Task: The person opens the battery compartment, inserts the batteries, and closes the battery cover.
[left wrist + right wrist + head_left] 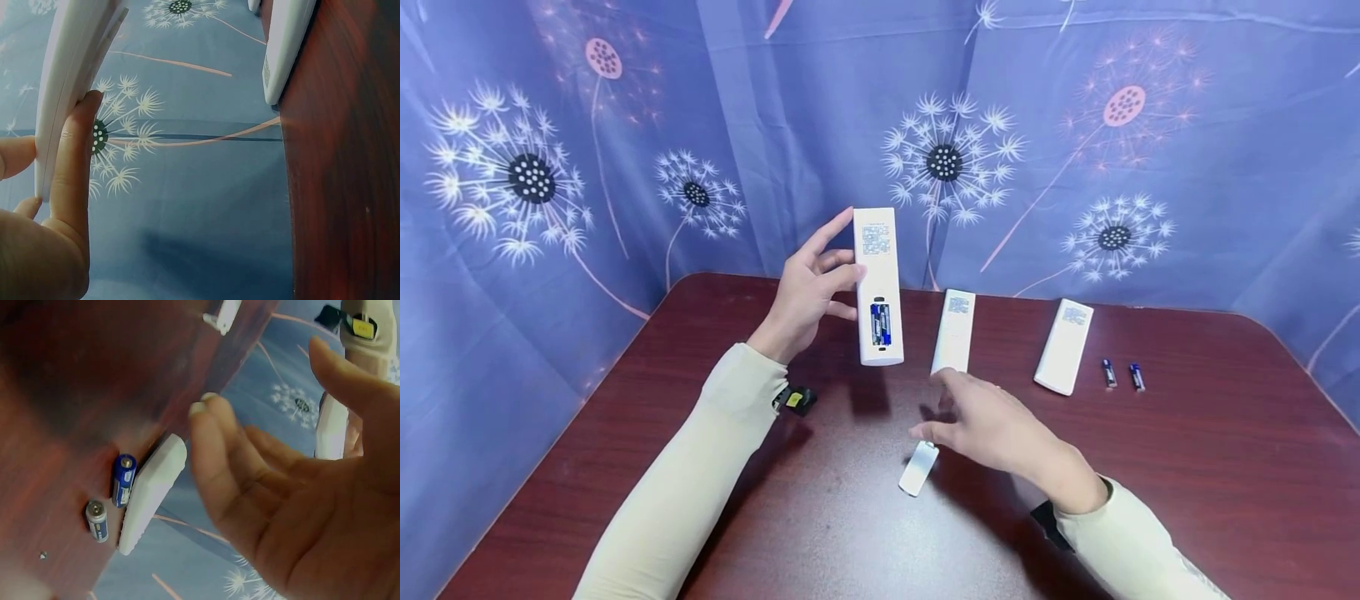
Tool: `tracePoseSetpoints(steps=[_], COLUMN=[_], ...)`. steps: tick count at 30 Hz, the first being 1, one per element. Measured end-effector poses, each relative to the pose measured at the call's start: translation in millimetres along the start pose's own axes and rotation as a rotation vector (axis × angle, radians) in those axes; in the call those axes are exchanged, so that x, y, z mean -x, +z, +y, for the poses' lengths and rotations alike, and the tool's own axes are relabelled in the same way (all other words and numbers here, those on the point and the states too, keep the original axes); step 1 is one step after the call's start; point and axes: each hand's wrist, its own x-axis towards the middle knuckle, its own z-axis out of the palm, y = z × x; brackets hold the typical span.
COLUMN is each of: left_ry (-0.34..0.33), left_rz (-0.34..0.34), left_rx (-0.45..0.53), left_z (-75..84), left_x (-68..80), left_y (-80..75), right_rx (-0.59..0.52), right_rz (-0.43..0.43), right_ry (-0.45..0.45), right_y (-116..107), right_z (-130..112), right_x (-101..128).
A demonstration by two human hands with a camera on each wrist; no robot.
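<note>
My left hand (805,292) grips a white remote control (877,279) by its side and holds it upright above the table, its back turned to the head camera. Two blue batteries (881,325) sit side by side in its uncovered compartment. On the tabletop below lies a small white battery cover (918,469). Over that cover hovers my right hand (1000,425), thumb and fingers spread apart with nothing between them. The right wrist view shows its palm (312,519) bare and the cover (226,315) beyond the fingertips.
Behind the right hand lies a second white remote (955,325), partly hidden by it. A third remote (1065,346) rests farther right, beside two loose batteries (1123,375). The dark red wooden table (820,517) ends at a blue dandelion-print curtain (820,100).
</note>
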Motion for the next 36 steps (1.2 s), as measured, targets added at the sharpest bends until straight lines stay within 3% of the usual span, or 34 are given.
tracePoseSetpoints(steps=[9,18,25,36], left_ry=[-0.009,-0.01,-0.009,-0.016], left_rz=[0.012,0.015,0.001,0.001], left_rx=[-0.007,-0.017,-0.009,-0.036], left_z=[1.4,2.4,1.7,0.8], left_x=[0.5,2.0,1.5,2.8], left_y=[0.9,0.5,3.5,3.4], right_rx=[0.221,0.334,0.316,0.204], right_rz=[-0.073,-0.039,-0.025,-0.003], right_ry=[0.046,0.04,0.03,-0.176], right_y=[20,34,35,38], right_z=[-13,-19,-19,-18], right_x=[14,16,16,17])
